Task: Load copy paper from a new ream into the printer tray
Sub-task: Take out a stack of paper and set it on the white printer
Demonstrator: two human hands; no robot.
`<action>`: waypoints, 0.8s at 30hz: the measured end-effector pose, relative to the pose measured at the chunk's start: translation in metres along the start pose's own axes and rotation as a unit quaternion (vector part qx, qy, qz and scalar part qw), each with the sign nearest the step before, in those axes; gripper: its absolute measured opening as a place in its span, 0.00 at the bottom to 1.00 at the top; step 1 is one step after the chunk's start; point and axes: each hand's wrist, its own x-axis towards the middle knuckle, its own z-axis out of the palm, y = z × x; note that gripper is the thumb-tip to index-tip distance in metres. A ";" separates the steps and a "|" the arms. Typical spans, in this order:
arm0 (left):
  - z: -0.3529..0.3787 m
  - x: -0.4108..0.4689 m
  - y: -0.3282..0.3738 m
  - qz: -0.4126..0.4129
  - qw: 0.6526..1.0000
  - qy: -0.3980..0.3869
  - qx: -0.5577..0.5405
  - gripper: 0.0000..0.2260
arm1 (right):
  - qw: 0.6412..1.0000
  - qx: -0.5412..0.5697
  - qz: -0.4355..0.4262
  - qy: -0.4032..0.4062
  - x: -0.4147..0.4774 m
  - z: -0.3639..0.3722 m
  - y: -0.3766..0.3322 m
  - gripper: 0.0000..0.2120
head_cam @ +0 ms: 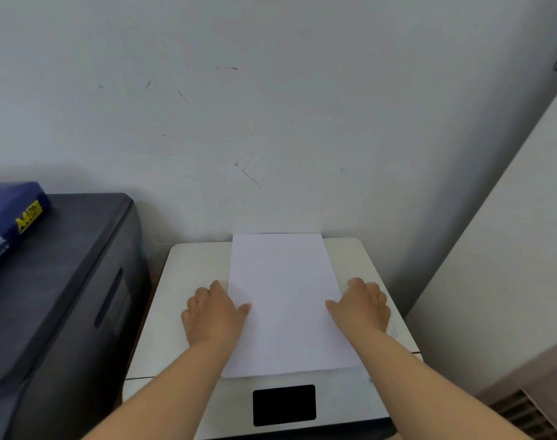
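A stack of white copy paper [285, 303] lies flat on top of a white printer [188, 274], its far edge against the wall. My left hand [212, 312] grips the stack's left edge, thumb on top. My right hand [362, 308] grips the right edge the same way. A blue ream wrapper marked A4 [10, 214] rests at the far left on a dark grey machine [77, 281]. No printer tray is visible.
A black screen [284, 404] sits on the printer's front panel, near me. A light wall stands close behind the printer. A white cabinet side [508, 281] rises at the right, with a brown vented surface [531, 404] below it.
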 end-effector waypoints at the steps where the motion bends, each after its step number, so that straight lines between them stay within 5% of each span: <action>1: 0.000 0.000 -0.004 0.004 1.000 0.004 0.023 0.35 | 1.000 -0.027 0.007 -0.012 0.000 -0.002 0.002 0.34; 6: 0.006 0.006 -0.017 -0.034 0.996 -0.071 0.039 0.43 | 0.991 -0.037 0.074 -0.103 0.006 0.000 0.014 0.48; 17: 0.005 0.005 -0.023 -0.031 0.996 -0.077 0.012 0.42 | 0.992 -0.016 0.070 -0.104 0.004 0.005 0.021 0.47; 24: -0.007 -0.023 -0.064 0.008 0.999 0.037 -0.024 0.35 | 0.997 0.074 0.005 0.035 -0.018 0.000 0.062 0.37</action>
